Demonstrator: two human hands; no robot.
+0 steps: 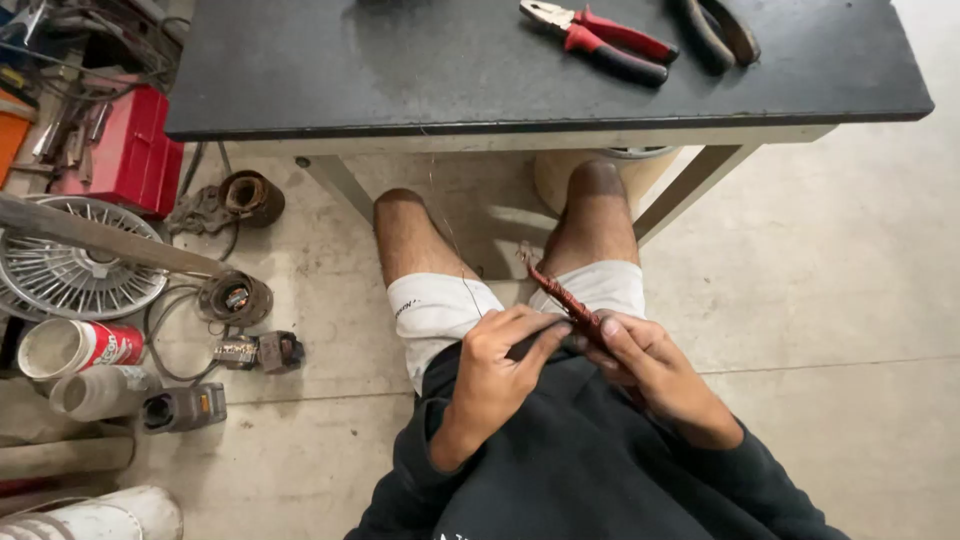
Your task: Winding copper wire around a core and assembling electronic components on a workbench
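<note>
1. Copper coil bundle (562,297): a narrow reddish-brown bundle of wound wire, held over the person's lap, just in front of the near edge of the table (500,70); its free end slants up toward the table, frayed at the tip; its lower end is hidden between the hands.
2. Left hand (500,365): fingers curled narrowly, the fingertips pinching the lower part of the bundle; a thin wire (450,235) runs from the hands up toward the table edge, crossing the left knee.
3. Right hand (645,365): fingers closed about the same bundle from the other side; the two hands touch at the bundle.
4. Obstructions: the hands cover the bundle's lower half; the dark sleeves and sweatshirt hide whatever lies beneath them.
5. On the table, at its far side: red-handled pliers (600,38), jaws pointing left; just right of them a second tool with dark handles (718,30), partly cut off by the frame.
6. Under the table, behind the right knee: a pale round container (600,165).
7. Left of the table, on the floor: a red toolbox (130,150); a wire fan guard (75,260); two round motor windings (235,298); a small motor part (258,351); a red and white can (75,345); a grey block-shaped part (185,407).
8. Surface and room: dark matt tabletop on pale legs; smooth concrete floor (850,300), lightly stained.
</note>
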